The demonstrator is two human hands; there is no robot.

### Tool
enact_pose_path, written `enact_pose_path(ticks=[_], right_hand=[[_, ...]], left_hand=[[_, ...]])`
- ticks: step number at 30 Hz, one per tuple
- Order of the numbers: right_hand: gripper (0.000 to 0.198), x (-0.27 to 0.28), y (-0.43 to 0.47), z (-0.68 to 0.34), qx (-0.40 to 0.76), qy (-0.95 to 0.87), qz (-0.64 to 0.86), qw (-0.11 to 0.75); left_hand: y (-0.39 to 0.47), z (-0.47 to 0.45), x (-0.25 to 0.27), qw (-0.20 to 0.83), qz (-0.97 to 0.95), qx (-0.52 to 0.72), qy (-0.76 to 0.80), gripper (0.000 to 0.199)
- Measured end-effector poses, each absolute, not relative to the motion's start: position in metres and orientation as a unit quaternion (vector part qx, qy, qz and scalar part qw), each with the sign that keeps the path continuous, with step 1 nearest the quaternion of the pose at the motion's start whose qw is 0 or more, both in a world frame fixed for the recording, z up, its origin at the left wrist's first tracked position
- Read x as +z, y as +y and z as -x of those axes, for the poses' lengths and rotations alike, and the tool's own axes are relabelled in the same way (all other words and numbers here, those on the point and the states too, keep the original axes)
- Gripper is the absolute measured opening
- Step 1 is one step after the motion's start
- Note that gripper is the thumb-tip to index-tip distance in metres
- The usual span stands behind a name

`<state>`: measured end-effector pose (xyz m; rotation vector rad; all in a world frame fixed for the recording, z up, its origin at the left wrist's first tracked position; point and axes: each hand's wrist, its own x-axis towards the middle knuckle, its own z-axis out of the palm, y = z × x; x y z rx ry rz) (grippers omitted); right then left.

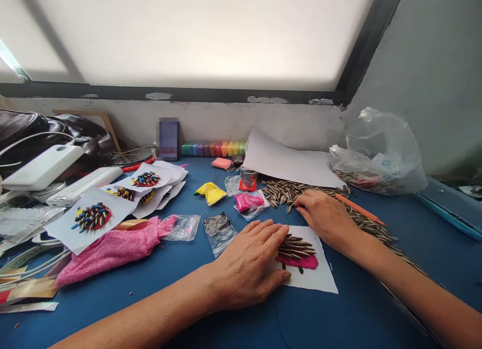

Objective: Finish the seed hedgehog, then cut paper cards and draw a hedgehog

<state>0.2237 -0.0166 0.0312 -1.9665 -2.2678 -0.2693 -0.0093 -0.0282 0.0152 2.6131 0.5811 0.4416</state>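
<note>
My left hand (256, 263) lies flat with its fingers stretched out, over the left part of a white paper sheet (324, 278). On that sheet is a flat magenta clay shape (307, 262), topped with a row of striped sunflower seeds (295, 246) pointing right. Small dark bits sit below the clay, and my palm hides the shape's left end. My right hand (327, 218) is at the near edge of a loose seed pile (280, 191), thumb and fingertips pinched together on a sunflower seed that is mostly hidden.
Opened clay packets, yellow (211, 193), pink (250, 202) and black (217, 224), lie beyond my left hand. Finished seed pictures (92, 218) and a pink cloth (113, 251) are at left. An orange pencil-like stick (359, 210) crosses the seeds; a plastic bag (380, 158) stands behind.
</note>
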Motion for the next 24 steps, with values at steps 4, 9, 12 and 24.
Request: enact_pose_path(ticks=[4, 9, 12, 24], right_hand=[[0.020, 0.031, -0.015, -0.225, -0.093, -0.753, 0.649, 0.054], [0.019, 0.042, -0.037, -0.224, -0.091, -0.745, 0.655, 0.090], [0.016, 0.049, -0.064, -0.219, -0.080, -0.739, 0.656, 0.128], [0.036, 0.052, -0.118, -0.222, -0.137, -0.739, 0.631, 0.195]], left_hand=[[-0.027, 0.009, 0.015, 0.216, -0.940, 0.162, 0.210, 0.068], [-0.027, 0.010, 0.015, 0.227, -0.935, 0.172, 0.211, 0.067], [-0.027, 0.011, 0.015, 0.234, -0.932, 0.171, 0.216, 0.068], [-0.026, 0.013, 0.010, 0.204, -0.940, 0.188, 0.200, 0.062]])
